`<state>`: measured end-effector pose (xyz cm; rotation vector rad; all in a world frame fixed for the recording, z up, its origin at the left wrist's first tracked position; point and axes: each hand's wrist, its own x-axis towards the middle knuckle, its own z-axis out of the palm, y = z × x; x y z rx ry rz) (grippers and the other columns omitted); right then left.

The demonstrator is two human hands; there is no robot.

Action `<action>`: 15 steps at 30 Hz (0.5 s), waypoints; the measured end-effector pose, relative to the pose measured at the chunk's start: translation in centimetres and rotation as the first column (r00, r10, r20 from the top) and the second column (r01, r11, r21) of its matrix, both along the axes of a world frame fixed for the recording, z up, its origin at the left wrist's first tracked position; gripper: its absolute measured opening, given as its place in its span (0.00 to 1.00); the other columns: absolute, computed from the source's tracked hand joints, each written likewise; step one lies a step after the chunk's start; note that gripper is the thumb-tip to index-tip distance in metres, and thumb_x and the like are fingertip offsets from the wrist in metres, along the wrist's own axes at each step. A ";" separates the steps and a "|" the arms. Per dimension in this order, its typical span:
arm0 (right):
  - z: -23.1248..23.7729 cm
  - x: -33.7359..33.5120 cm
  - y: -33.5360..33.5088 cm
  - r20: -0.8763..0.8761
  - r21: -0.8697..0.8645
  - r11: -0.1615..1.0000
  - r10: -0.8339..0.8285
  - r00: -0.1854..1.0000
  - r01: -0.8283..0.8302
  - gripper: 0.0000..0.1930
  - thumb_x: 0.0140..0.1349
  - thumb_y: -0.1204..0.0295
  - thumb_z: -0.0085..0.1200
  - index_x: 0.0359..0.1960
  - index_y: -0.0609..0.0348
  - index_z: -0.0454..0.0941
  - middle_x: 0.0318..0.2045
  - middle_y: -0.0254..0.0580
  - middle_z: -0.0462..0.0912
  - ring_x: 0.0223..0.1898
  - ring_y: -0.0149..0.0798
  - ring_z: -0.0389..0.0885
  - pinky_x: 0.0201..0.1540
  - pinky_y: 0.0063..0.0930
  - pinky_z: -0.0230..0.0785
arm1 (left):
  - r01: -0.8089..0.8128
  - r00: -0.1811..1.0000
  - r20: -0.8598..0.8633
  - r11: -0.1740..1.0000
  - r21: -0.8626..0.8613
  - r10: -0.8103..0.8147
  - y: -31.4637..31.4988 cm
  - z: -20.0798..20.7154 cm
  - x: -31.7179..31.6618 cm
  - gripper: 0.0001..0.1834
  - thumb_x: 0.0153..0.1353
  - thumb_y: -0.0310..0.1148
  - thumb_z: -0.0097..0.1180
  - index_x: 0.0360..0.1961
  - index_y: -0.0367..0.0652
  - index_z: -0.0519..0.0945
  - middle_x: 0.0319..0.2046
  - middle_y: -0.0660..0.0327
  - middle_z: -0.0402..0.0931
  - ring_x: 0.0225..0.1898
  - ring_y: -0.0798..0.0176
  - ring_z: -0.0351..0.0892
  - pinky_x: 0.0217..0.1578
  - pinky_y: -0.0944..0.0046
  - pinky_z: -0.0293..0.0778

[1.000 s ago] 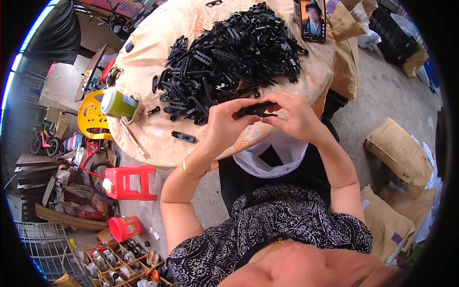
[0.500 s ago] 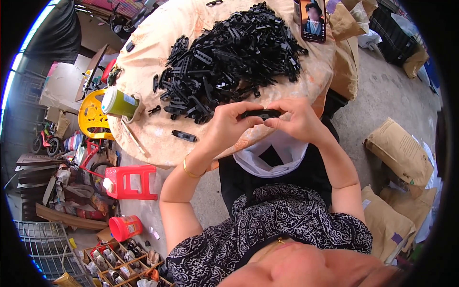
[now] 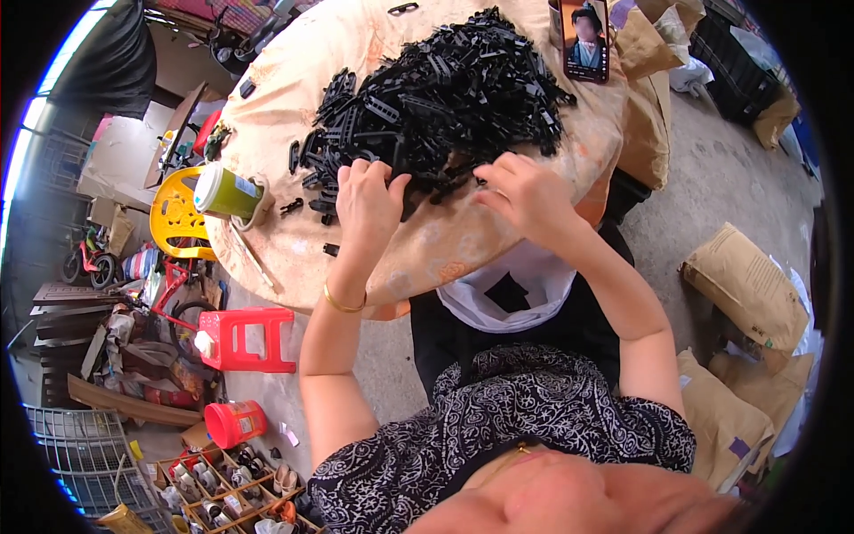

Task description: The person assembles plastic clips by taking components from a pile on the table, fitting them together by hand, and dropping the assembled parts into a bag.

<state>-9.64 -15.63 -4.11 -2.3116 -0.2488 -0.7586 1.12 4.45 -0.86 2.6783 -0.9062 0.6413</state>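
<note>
A large heap of black plastic clip-like parts point(image 3: 445, 98) covers the far middle of the round table. My left hand point(image 3: 366, 203) reaches over the heap's near left edge. Its thumb stands apart from the fingers, and black parts lie around the fingertips. To the right, my right hand point(image 3: 531, 198) is at the heap's near edge. Its thumb and fingers close on a small black plastic part point(image 3: 481, 182), mostly hidden by the fingers. A white bag-lined container point(image 3: 454, 303) sits at my lap below the table edge, with something dark inside.
A peach cloth point(image 3: 427, 258) covers the table. A green-and-white cup point(image 3: 227, 193) stands at its left edge, with a thin stick point(image 3: 253, 258) nearby. A phone point(image 3: 584, 44) stands at the back right. Left are a red stool point(image 3: 258, 338) and a yellow chair point(image 3: 169, 214); right, brown paper sacks point(image 3: 747, 285).
Both hands held a black piece together over the table's near edge. They have since parted and moved forward to the heap, and that piece no longer shows between them.
</note>
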 end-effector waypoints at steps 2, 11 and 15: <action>-0.5 1.5 0.3 0.014 -0.176 0.978 -0.112 0.994 0.112 0.10 0.50 0.66 0.59 0.28 0.58 0.75 0.28 0.40 0.76 0.35 0.43 0.75 0.36 0.34 0.70 | 0.035 0.999 0.003 0.998 -0.043 -0.035 -0.2 0.1 0.0 0.14 0.51 0.38 0.63 0.25 0.36 0.77 0.28 0.55 0.73 0.34 0.50 0.72 0.34 0.58 0.71; 0.6 1.0 -0.8 -0.080 -0.283 0.943 -0.204 0.976 0.174 0.10 0.50 0.75 0.54 0.36 0.61 0.77 0.31 0.45 0.79 0.35 0.44 0.76 0.37 0.32 0.71 | -0.151 0.624 -0.619 0.704 -0.694 -0.477 -0.9 1.0 -2.0 0.06 0.57 0.22 0.55 0.36 0.34 0.73 0.30 0.58 0.78 0.23 0.74 0.74 0.21 0.76 0.69; 1.5 -0.3 -2.3 -0.149 0.046 0.997 -0.050 0.988 0.057 0.15 0.51 0.80 0.50 0.43 0.64 0.74 0.31 0.44 0.79 0.30 0.42 0.79 0.35 0.31 0.72 | -0.148 0.471 -0.710 0.746 -0.650 -0.525 -1.9 0.9 -3.4 0.12 0.57 0.22 0.52 0.42 0.30 0.75 0.29 0.60 0.79 0.24 0.74 0.74 0.25 0.75 0.70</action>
